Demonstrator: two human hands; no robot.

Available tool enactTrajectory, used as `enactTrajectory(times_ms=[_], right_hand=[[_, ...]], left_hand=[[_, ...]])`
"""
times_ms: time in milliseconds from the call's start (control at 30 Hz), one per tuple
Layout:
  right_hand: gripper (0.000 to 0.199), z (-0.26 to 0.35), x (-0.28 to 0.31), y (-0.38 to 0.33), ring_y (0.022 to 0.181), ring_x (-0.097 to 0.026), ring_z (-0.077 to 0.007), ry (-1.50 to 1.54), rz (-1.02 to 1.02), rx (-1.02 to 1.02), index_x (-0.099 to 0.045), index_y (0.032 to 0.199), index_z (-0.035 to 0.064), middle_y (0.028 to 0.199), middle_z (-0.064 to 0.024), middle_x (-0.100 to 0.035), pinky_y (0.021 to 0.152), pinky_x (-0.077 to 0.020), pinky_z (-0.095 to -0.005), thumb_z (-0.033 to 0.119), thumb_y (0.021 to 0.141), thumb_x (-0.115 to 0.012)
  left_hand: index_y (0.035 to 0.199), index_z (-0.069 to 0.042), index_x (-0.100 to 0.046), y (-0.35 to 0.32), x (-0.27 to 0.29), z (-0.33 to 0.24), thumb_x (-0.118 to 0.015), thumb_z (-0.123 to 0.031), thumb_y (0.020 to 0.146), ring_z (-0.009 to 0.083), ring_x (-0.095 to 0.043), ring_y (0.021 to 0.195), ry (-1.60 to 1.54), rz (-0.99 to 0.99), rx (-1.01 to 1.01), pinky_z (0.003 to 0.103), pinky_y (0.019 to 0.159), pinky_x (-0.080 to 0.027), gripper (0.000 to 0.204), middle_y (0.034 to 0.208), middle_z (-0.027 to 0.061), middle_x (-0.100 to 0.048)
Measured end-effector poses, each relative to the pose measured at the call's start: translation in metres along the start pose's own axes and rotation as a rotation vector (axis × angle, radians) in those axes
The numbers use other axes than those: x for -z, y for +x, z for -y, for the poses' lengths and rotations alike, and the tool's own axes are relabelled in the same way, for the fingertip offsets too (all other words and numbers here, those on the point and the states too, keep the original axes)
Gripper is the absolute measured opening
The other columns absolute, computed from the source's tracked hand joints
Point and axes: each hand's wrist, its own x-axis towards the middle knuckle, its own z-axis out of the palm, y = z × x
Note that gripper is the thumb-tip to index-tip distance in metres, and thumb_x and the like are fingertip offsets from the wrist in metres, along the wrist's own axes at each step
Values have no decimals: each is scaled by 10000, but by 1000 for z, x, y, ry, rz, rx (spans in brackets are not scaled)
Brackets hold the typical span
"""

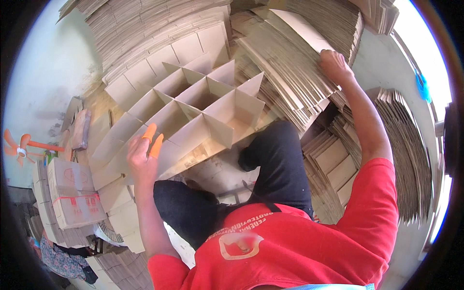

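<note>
A partly assembled cardboard divider grid (203, 113) stands on a wooden table, its interlocked panels forming several open cells. My left hand (141, 153) is at the grid's near left side, with orange finger covers on two digits. Those two digits are stretched out and apart, close to a divider panel; whether they touch it cannot be made out. On the right, my right hand (334, 66) is closed over the edge of a pale cardboard sheet (302, 30). That sheet slants up from a fanned stack of cardboard strips (280, 63). The right fingertips are partly hidden.
Tall stacks of flat cardboard (145, 29) rise behind the grid. More cardboard bundles (403, 150) lean by the right wall. A taped carton (75, 193) and an orange fan (21, 147) are at the left. My legs are below the table's near edge (212, 153).
</note>
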Motion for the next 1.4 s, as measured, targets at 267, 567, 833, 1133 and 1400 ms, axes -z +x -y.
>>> enactTrajectory(times_ms=[267,567,833,1133,1400], right_hand=[[164,-3,56,-2,760,-632,-390,23,-318,-110,-581,973,42,859,-217,-635,645,-471,-490,173,875,-574],[568,197,190,-51,1024,-582,-117,1114,-536,549,-495,1315,38,1189,-119,-627,882,-462,-267,83,792,-713],[542,280,204,-67,1058,-534,-77,1171,-25,691,-494,1314,8,1259,-71,-573,917,-441,-248,28,805,-681],[574,309,202,-54,1055,-519,-53,1302,48,711,-453,1350,13,1203,-39,-590,913,-445,-239,14,818,-670],[586,313,214,-51,1070,-526,-71,1196,170,728,-453,1351,24,1170,-42,-612,913,-453,-244,30,813,-683]], left_hand=[[1019,-4,-667,-34,32,17,-795,-106,679,260,-600,846,-15,-14,174,336,746,-476,376,931,118,-658],[1006,-51,-685,-54,8,45,-769,-189,694,278,-590,786,-5,115,130,382,737,-464,352,861,111,-665],[811,-66,-717,-61,-6,52,-732,-120,707,249,-564,666,5,114,121,361,640,-466,118,748,103,-652],[814,-69,-704,-64,-9,54,-732,-151,712,290,-551,648,41,56,120,400,586,-436,134,642,109,-554],[791,-53,-688,-57,-4,53,-711,-139,723,337,-559,689,-7,94,166,430,620,-448,112,704,160,-603]])
